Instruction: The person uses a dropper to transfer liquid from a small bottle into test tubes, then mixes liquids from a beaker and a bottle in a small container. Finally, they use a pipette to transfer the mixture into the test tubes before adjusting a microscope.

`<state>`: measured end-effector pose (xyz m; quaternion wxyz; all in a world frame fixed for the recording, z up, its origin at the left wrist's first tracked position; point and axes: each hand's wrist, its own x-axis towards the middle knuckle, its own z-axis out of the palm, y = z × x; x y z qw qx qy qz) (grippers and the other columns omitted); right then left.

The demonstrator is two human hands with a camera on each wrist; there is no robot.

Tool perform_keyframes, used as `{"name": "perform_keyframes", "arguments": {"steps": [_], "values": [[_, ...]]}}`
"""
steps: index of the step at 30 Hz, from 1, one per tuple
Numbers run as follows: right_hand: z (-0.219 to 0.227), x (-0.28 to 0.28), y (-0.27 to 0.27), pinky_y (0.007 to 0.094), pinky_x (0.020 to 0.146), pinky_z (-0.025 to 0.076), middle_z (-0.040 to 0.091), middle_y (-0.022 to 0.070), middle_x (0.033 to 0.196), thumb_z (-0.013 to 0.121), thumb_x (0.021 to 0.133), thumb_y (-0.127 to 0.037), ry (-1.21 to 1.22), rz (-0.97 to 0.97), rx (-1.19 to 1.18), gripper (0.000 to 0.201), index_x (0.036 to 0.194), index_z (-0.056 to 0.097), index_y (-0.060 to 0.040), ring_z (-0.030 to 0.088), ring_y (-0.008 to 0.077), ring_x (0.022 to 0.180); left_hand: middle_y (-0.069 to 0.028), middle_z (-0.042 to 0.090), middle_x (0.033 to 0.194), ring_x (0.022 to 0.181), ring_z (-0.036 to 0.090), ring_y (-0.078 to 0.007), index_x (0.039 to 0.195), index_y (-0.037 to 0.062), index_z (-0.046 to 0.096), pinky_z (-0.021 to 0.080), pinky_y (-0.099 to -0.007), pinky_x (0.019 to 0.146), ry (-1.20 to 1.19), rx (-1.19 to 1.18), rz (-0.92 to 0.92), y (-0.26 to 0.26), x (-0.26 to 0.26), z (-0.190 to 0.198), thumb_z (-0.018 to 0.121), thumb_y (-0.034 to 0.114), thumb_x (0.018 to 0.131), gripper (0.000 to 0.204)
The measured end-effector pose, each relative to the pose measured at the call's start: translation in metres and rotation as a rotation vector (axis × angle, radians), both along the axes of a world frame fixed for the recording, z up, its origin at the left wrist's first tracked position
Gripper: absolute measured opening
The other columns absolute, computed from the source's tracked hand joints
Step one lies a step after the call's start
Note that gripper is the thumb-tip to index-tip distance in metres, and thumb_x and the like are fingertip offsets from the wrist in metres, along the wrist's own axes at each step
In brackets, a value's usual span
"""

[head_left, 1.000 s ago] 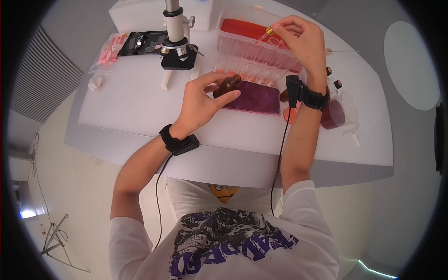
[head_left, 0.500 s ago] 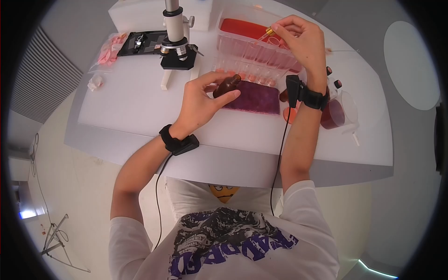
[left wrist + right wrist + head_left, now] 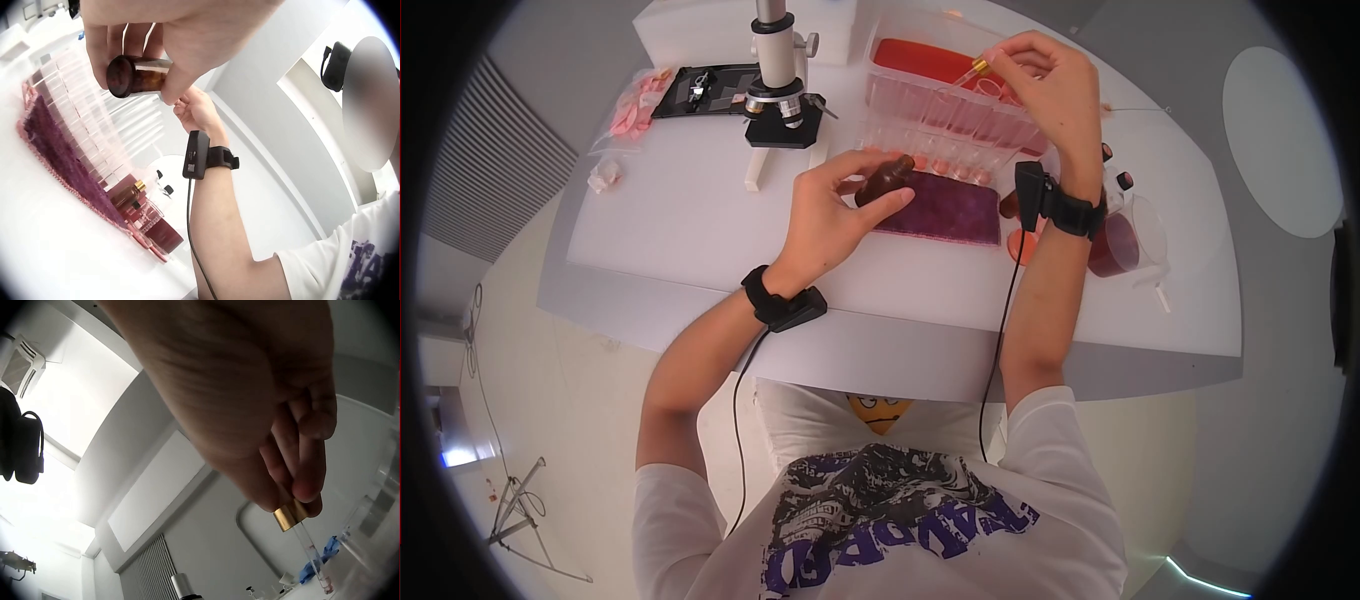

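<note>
A brown glass bottle (image 3: 884,184) is gripped in my left hand (image 3: 825,220), tilted with its uncapped neck up and to the right, over the left edge of a purple mat (image 3: 955,215). The left wrist view shows the bottle's dark round base (image 3: 119,76). My right hand (image 3: 1055,90) pinches a dropper (image 3: 980,67) by its top, above the clear plastic tub (image 3: 885,92) of red liquid. Its gold collar (image 3: 289,516) sits below the fingertips, and the glass tube points down with a little pinkish liquid near its tip.
Behind the mat lies a row of clear tubes (image 3: 940,168) with reddish ends. At right are a beaker (image 3: 1150,225) of dark red liquid, an orange dish (image 3: 1021,248) and another brown bottle (image 3: 127,197). A microscope (image 3: 778,60), black tray (image 3: 670,98) and pink-filled bag (image 3: 635,112) stand left.
Both hands keep their grips almost in place. My right hand has shifted very slightly right with the dropper, and the bottle in my left hand has moved a touch left.
</note>
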<state>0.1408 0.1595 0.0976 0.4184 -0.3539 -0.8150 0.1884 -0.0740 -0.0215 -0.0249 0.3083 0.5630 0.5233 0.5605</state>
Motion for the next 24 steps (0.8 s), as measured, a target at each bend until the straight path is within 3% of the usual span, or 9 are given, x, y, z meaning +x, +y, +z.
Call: {"name": "perform_keyframes", "arguments": {"steps": [2,3,5,8,12,15,17,20,24], "values": [[0.004,-0.001,-0.005,0.0206,0.068,0.054,0.083,0.0024,0.091,0.085,0.102,-0.021,-0.002,0.006,-0.027,0.020,0.107,0.081,-0.0023,0.068,0.0038,0.077,-0.0053,0.081,0.116,0.102,0.072,-0.0141,0.134,0.0009,0.078,0.061,-0.0359,0.100,-0.010,0.007,0.012,0.000,-0.001,0.000,0.093,0.018,0.094,0.046],[0.008,-0.002,-0.010,0.0206,0.068,0.054,0.083,0.0024,0.091,0.085,0.102,-0.021,-0.002,0.007,-0.027,0.020,0.107,0.081,-0.0023,0.068,0.0038,0.077,-0.0051,0.081,0.116,0.101,0.072,-0.0138,0.133,0.0008,0.078,0.061,-0.0364,0.101,-0.018,0.026,0.037,0.001,-0.001,-0.002,0.093,0.019,0.094,0.045],[0.016,-0.004,-0.022,0.0215,0.069,0.054,0.082,0.0034,0.092,0.085,0.102,-0.020,0.092,0.187,-0.177,0.019,0.108,0.080,-0.0023,0.069,0.0047,0.077,-0.0048,0.081,0.116,0.101,0.072,-0.0135,0.132,0.0008,0.078,0.060,-0.0369,0.103,-0.025,0.044,0.061,0.002,-0.002,-0.002,0.093,0.020,0.094,0.044],[0.023,-0.013,-0.038,0.0223,0.071,0.055,0.081,0.0042,0.092,0.085,0.102,-0.018,0.112,0.339,-0.206,0.017,0.106,0.080,-0.0023,0.069,0.0057,0.078,-0.0046,0.081,0.117,0.100,0.072,-0.0131,0.131,0.0010,0.078,0.060,-0.0378,0.105,-0.057,0.058,0.090,0.001,-0.002,0.002,0.092,0.021,0.095,0.044],[0.021,-0.027,-0.052,0.0231,0.071,0.055,0.081,0.0040,0.091,0.085,0.101,-0.016,0.088,0.401,-0.184,0.015,0.104,0.079,-0.0018,0.071,0.0068,0.078,-0.0043,0.081,0.117,0.099,0.072,-0.0126,0.131,0.0014,0.078,0.060,-0.0381,0.104,-0.085,0.102,0.111,0.000,-0.001,0.004,0.092,0.018,0.095,0.042],[0.021,-0.037,-0.062,0.0297,0.069,0.060,0.081,0.0062,0.087,0.084,0.096,-0.020,0.012,0.412,-0.122,0.021,0.097,0.079,0.0003,0.077,0.0139,0.076,-0.0038,0.080,0.114,0.097,0.072,-0.0124,0.130,0.0011,0.078,0.060,-0.0367,0.102,-0.093,0.149,0.131,-0.001,-0.003,0.008,0.092,0.015,0.095,0.040],[0.019,-0.040,-0.069,0.0281,0.074,0.060,0.079,0.0071,0.087,0.085,0.095,-0.017,-0.054,0.454,-0.343,0.021,0.098,0.077,0.0028,0.078,0.0147,0.082,-0.0037,0.080,0.113,0.095,0.072,-0.0122,0.128,0.0008,0.078,0.060,-0.0354,0.101,-0.083,0.176,0.138,0.000,-0.005,0.008,0.092,0.013,0.094,0.039],[0.025,-0.049,-0.076,0.0264,0.073,0.059,0.079,0.0090,0.089,0.084,0.095,-0.014,-0.183,0.473,-0.437,0.019,0.100,0.077,0.0031,0.078,0.0153,0.084,-0.0044,0.079,0.109,0.090,0.069,-0.0121,0.126,-0.0006,0.078,0.060,-0.0328,0.094,0.050,0.285,0.216,0.001,-0.007,0.009,0.093,0.009,0.092,0.038],[0.016,-0.051,-0.071,0.0256,0.068,0.057,0.079,0.0092,0.090,0.084,0.094,-0.013,-0.125,0.557,-0.445,0.017,0.099,0.077,0.0026,0.077,0.0150,0.083,-0.0057,0.079,0.107,0.090,0.069,-0.0138,0.124,-0.0001,0.079,0.058,-0.0318,0.088,0.154,0.420,0.283,0.005,-0.012,0.008,0.094,0.005,0.088,0.039]]}}
